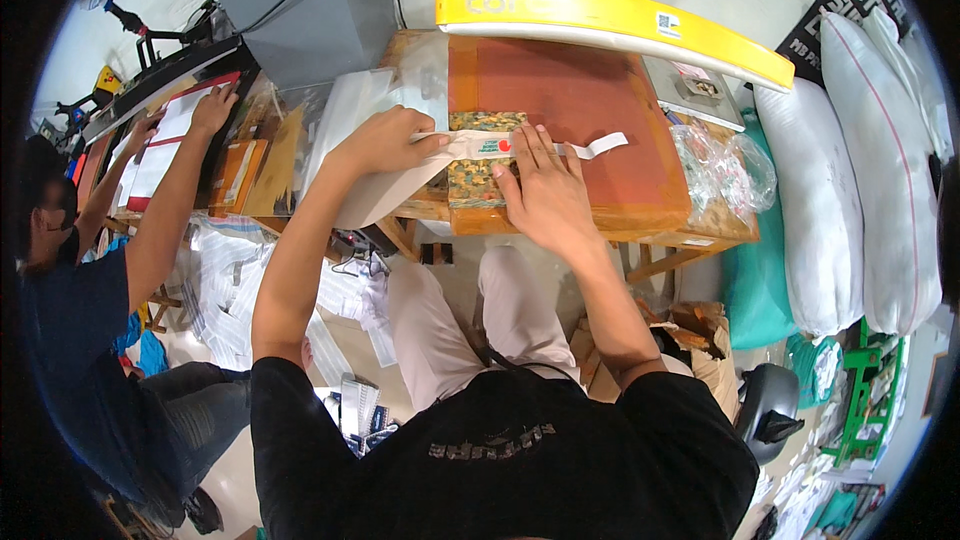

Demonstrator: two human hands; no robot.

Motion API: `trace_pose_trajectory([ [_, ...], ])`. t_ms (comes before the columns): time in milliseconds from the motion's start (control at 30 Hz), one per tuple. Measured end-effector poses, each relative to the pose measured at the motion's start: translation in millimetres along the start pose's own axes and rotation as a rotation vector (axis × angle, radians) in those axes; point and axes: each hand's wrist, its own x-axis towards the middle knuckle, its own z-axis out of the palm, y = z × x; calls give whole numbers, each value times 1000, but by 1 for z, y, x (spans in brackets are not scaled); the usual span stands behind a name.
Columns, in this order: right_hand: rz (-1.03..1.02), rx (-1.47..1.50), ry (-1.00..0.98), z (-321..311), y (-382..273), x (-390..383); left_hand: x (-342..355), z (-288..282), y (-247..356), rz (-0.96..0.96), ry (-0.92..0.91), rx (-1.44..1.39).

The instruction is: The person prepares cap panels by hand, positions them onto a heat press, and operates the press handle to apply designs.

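My left hand pinches a beige fabric piece near its narrow band, which stretches rightward over a speckled multicoloured pad. A small printed patch in green and red shows on the band. My right hand lies open with fingers extended over the band and the pad, pressing beside the print. A white strip pokes out to the right of my fingers, on the reddish-brown press bed. A yellow press head is raised above the bed's far edge.
A co-worker works at another press on the left. A grey box stands at the back. Crumpled clear plastic and a scale-like device sit right of the bed. White sacks line the right; fabric lies below left.
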Motion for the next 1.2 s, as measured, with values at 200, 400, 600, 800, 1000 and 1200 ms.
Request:
trace_pose_trajectory([
  [200,4,-1,4,3,1,-1,0,-3,8,-33,-9,-31],
  [400,10,26,7,1,-2,-1,-3,-4,8,-21,-5,-55],
  [600,3,-32,16,3,-1,-4,0,-2,8,13,25,5],
  [800,59,16,5,4,-1,-3,3,-8,18,-34,-50,20],
  [1000,51,147,235,-28,16,-7,5,-5,15,5,-28,-51],
  [1200,211,584,753,-166,47,-13,-4,-10,16,-6,-17,20],
])
